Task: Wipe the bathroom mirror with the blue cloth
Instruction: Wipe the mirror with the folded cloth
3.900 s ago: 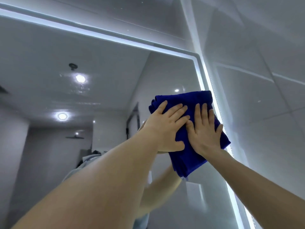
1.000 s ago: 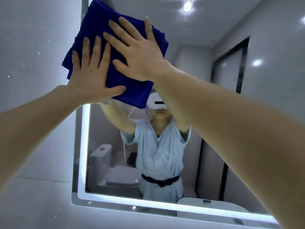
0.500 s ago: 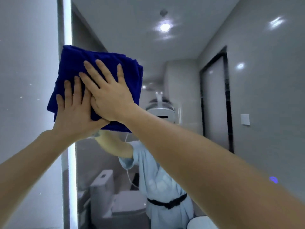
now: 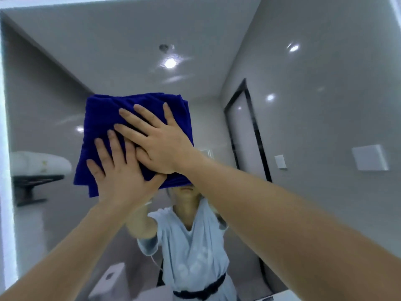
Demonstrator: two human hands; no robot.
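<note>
Head view | left hand point(image 4: 121, 177), right hand point(image 4: 160, 144) flat on blue cloth point(image 4: 102, 118)

the mirror point(image 4: 303, 118) is the upright surface that bears everything, its glass spreading out on all sides of the two hands. a lit strip point(image 4: 4, 170) runs along its edge, well off to the left of the left hand point(image 4: 121, 177). the folded blue cloth point(image 4: 104, 118) lies flat against the glass under both palms. its bare top part shows above the right hand point(image 4: 160, 144).

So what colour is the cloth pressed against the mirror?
Deep blue, plain, no pattern; the cloth shows clearly in the head view.
</note>
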